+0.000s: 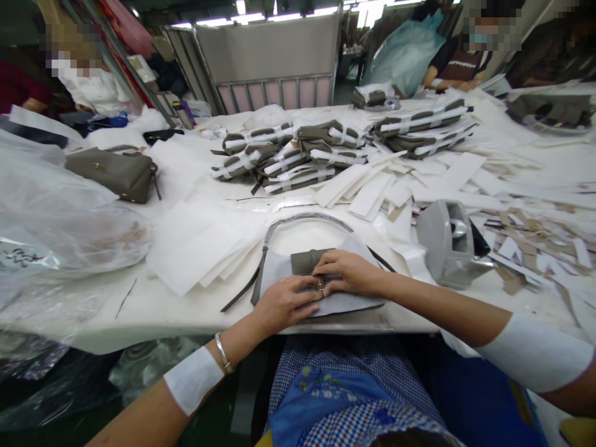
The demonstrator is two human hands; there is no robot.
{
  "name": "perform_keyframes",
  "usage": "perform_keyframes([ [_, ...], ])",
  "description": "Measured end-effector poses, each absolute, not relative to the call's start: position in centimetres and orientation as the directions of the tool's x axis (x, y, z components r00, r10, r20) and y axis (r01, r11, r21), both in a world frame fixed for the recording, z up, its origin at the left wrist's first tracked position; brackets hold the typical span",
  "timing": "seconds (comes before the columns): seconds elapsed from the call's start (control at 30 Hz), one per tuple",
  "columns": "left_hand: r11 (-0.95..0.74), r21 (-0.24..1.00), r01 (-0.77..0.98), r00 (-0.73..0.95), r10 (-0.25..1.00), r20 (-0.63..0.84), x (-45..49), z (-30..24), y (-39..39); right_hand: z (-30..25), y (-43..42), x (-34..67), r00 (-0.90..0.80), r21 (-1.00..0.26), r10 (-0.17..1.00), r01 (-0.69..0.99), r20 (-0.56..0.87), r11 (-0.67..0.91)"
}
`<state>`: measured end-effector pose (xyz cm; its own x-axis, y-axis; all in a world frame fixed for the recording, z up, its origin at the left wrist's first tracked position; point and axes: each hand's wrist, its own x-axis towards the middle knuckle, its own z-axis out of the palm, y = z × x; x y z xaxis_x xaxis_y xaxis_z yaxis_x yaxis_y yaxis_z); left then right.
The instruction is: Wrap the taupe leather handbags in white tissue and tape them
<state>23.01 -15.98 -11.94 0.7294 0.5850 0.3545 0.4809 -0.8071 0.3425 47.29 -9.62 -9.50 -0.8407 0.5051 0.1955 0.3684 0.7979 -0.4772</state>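
Note:
A grey-olive handbag (305,261) lies at the table's near edge, wrapped in grey-white paper (347,301), its curved handle (302,218) arching away from me. My left hand (282,304) rests on the paper with its fingers curled at the bag's gold clasp (320,284). My right hand (347,272) presses down on the bag from the right, its fingertips pinching at the same clasp. Both hands touch each other there.
A grey tape dispenser (449,242) stands right of the bag. White paper sheets (200,245) lie to the left, a finished bag (114,171) beyond them. Wrapped bags (288,155) are stacked in the middle. Clear plastic bags (51,223) crowd the left; other people sit around the table.

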Motion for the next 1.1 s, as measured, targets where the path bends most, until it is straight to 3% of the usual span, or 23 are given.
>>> perform_keyframes([
  [0.27,-0.813,0.327,0.482,0.729,0.579,0.365,23.1,-12.0,-16.1,-10.5,-10.8,47.0,-0.723,-0.588,0.666,0.462,0.185,0.664],
  [0.4,-0.805,0.328,0.494,0.727,0.590,0.352,23.0,-12.2,-16.2,-10.2,-10.9,47.1,-0.709,-0.649,0.683,0.437,0.178,0.623],
  [0.57,-0.797,0.347,0.495,0.734,0.597,0.324,23.1,-12.2,-16.3,-9.6,-11.1,47.2,-0.591,-0.627,0.792,0.562,0.152,0.539],
  [0.77,-0.804,0.346,0.483,0.729,0.589,0.350,23.1,-12.2,-16.3,-8.4,-11.2,46.8,-0.522,-0.583,0.852,0.705,-0.041,0.404],
  [1.1,-0.804,0.332,0.493,0.726,0.591,0.352,23.0,-12.4,-16.4,-7.8,-9.3,45.7,-0.447,-0.568,0.840,0.795,-0.307,0.215],
])
